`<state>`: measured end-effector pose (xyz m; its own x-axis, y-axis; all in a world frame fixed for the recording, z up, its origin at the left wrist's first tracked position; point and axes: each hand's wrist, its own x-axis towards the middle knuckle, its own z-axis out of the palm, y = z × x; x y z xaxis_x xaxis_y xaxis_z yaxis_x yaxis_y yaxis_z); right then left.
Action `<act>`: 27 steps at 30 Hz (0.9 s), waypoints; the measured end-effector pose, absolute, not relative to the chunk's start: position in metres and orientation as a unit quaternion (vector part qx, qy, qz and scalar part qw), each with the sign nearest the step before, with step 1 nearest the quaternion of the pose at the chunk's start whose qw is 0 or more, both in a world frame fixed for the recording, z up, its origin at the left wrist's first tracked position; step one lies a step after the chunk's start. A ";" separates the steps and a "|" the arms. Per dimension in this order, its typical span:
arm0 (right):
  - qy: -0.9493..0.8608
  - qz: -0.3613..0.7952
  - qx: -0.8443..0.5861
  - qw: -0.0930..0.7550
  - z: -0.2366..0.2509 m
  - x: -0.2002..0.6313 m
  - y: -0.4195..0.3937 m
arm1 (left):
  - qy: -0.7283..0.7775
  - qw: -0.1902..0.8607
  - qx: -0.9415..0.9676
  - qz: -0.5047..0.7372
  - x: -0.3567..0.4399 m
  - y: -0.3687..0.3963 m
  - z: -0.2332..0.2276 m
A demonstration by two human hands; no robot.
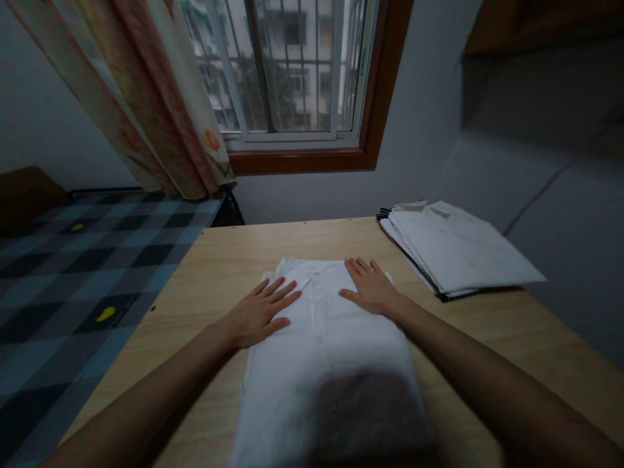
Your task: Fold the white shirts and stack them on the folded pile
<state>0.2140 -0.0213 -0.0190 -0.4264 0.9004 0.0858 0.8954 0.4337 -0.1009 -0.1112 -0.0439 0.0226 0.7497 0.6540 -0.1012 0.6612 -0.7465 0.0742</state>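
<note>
both hands flat on a folded white shirt

left hand (pixel 258 313) and right hand (pixel 371 287) lie open, gripping nothing, on the shirt (pixel 322 351); its length runs near to far, collar far.

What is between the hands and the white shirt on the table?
Nothing visible. The left hand and the right hand both lie flat right on the folded white shirt, fingers spread near its collar. The stack of white clothes sits apart, off to the right on the wooden table.
</note>
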 end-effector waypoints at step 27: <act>-0.762 0.138 -0.612 0.158 -0.027 0.268 -0.157 | 0.539 0.104 0.821 0.155 -0.104 -0.058 0.007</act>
